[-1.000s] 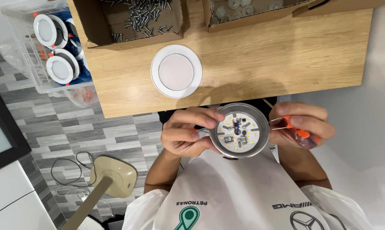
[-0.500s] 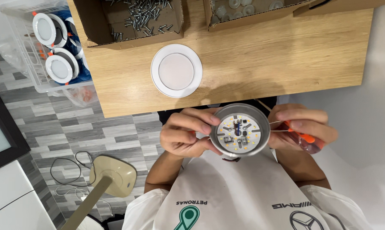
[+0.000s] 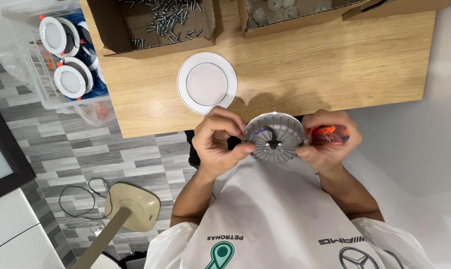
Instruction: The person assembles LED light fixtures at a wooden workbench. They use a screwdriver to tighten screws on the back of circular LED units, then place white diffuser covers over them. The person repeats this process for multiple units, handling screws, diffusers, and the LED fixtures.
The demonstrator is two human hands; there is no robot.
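Round grey finned housing is held in the air, between both hands, just off the near edge of the wooden table, above the person's lap; it touches nothing but fingers. Finned back faces the camera, so its axis runs roughly along the line of sight and the disc face lies flat to the view; two small fastener heads sit near the centre. Left hand is on the housing's left rim, thumb and fingertips pressed together on the edge, pinching it. Right hand is on the right rim, thumb and a finger clamping the edge, while the rest of that hand is curled around an orange-handled tool, probably a screwdriver; its tip is hidden, so can't tell where it points. Both hands are equally close to the housing, one each side, left-right across its diameter. Near things on the table: white round cover lying flat close to the near edge, just beyond the left hand and apart from it; cardboard box of screws at the far left corner; a second cardboard box of small round parts to its right. Clear crate of finished white lamps stands off the table's left edge.
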